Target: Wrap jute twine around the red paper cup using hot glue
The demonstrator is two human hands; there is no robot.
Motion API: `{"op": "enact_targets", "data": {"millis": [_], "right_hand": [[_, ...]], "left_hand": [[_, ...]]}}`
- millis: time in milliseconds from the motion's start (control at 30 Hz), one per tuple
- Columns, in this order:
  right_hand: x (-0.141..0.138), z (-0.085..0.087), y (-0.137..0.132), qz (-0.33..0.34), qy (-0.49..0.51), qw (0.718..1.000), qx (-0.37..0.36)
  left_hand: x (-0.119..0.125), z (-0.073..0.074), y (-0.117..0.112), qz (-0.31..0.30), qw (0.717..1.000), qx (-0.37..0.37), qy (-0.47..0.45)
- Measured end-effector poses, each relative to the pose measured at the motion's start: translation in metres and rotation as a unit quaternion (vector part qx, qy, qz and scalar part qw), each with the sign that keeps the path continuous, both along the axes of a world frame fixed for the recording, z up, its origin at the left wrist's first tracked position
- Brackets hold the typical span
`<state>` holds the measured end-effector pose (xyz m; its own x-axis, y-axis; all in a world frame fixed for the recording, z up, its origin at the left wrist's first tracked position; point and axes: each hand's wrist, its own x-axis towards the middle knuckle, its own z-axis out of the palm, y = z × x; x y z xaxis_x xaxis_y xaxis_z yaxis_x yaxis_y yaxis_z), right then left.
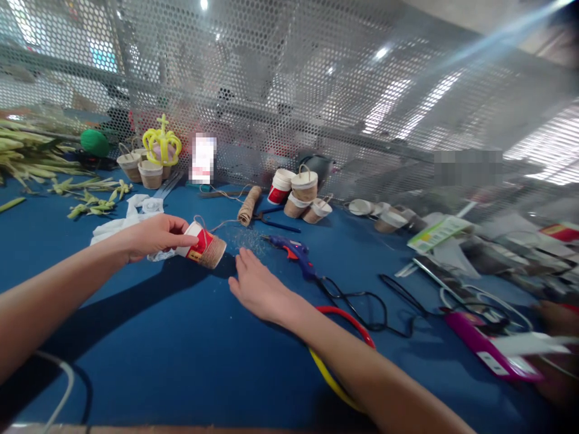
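Note:
My left hand (156, 237) grips a red and white paper cup (197, 234) by its rim end, the cup tipped on its side above the blue table. Twine (212, 252) is wound around the cup's lower part, and a strand runs from it toward a roll of twine (249, 206) behind. To the right of the cup, my right hand (259, 286) holds nothing, its fingers stretched forward and low over the table. Past its fingertips lies a blue hot glue gun (295, 252) with a red trigger. Blue-handled pliers (277, 222) rest behind the glue gun.
Several twine-wrapped cups (304, 187) stand by the perforated metal screen (253, 90). A yellow crown-shaped piece (161, 144) and more small cups (151, 173) are at the back left. A purple power strip (488, 346), cords (362, 295) and clutter occupy the right side.

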<state>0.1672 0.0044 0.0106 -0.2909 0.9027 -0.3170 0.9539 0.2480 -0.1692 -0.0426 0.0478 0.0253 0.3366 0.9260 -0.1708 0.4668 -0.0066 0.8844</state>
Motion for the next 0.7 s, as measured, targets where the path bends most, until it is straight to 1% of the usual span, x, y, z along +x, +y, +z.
{"op": "enact_targets", "data": {"millis": [100,233,267,333,400,433,467,600,633,700], "right_hand": [[0.001,0.002,0.004,0.018,0.016,1.000,0.000],[0.003,0.001,0.012,-0.026,0.002,1.000,0.009],[0.001,0.000,0.011,-0.025,0.002,1.000,0.008],[-0.005,0.000,0.008,0.009,0.015,1.000,0.002],[-0.008,0.001,0.005,0.062,0.040,0.997,-0.002],[-0.008,0.002,0.005,0.077,0.050,0.996,0.000],[-0.006,0.002,0.006,0.079,0.054,0.995,0.006],[0.005,-0.004,0.014,0.003,0.031,0.999,0.024],[0.007,-0.005,0.015,0.001,0.029,0.999,0.020],[0.010,-0.004,0.015,0.031,0.041,0.999,0.005]], "left_hand": [[-0.002,-0.001,0.001,-0.011,1.000,-0.004,-0.005],[-0.002,-0.001,0.002,-0.010,1.000,0.000,-0.003],[-0.002,-0.001,0.002,-0.009,1.000,-0.001,-0.002],[-0.002,-0.001,0.002,-0.007,1.000,0.000,-0.004],[-0.003,-0.001,0.003,-0.006,1.000,0.002,-0.009],[-0.004,-0.001,0.003,-0.004,1.000,0.002,-0.013],[-0.004,-0.002,0.003,-0.002,1.000,0.000,-0.018],[-0.004,-0.003,0.003,-0.007,1.000,0.001,-0.021],[-0.003,-0.003,0.003,-0.009,1.000,0.002,-0.017],[-0.002,-0.003,0.003,-0.006,1.000,0.003,-0.015]]}}
